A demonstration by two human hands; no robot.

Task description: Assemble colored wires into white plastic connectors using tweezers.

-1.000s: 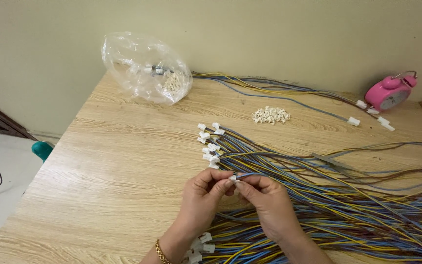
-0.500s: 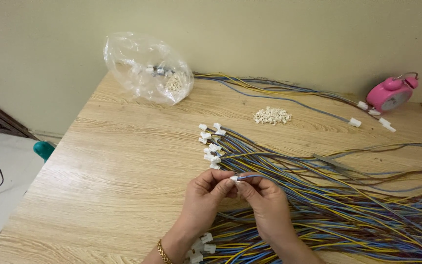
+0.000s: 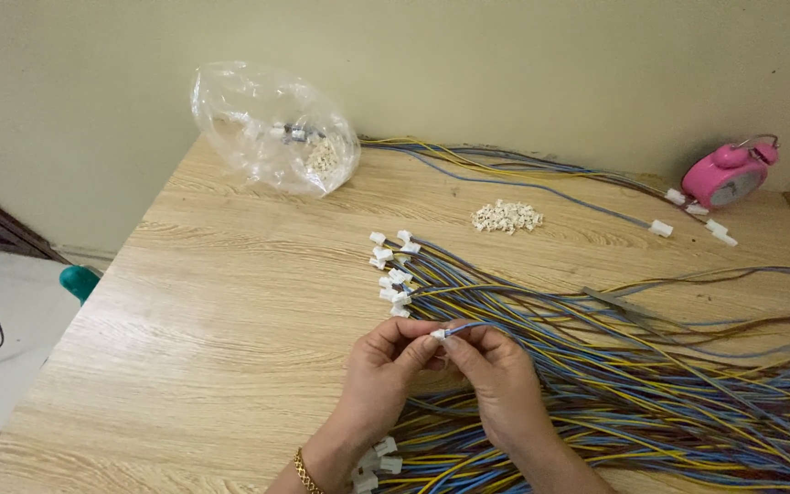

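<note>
Both hands meet over the wooden table [image 3: 185, 302], fingertips pinched together. Left hand [image 3: 386, 366] closed narrow on a small white connector [image 3: 438, 335]; right hand [image 3: 496, 380] closed on the thin wire end [image 3: 464, 327] leading into it, blue by the look of it, though too fine to tell for sure. Connector held just above the tabletop, near the fan of finished white plugs [image 3: 393, 274] and touching none of them.

Risks from here: a terminal pushed in crooked, bent by a skewed pinch at so small a part. A wire seated in the wrong slot, since blue, yellow and brown strands lie mixed in the wire bundle [image 3: 651, 384] under the right wrist. A snag on neighbouring strands, dragging finished plugs out of line. A dropped connector lost among the wires, the little heap of loose white housings [image 3: 507, 217] lying well apart, beyond easy reach. Plastic bag [image 3: 272, 128] and pink alarm clock [image 3: 731, 174] far off, no hazard.
</note>
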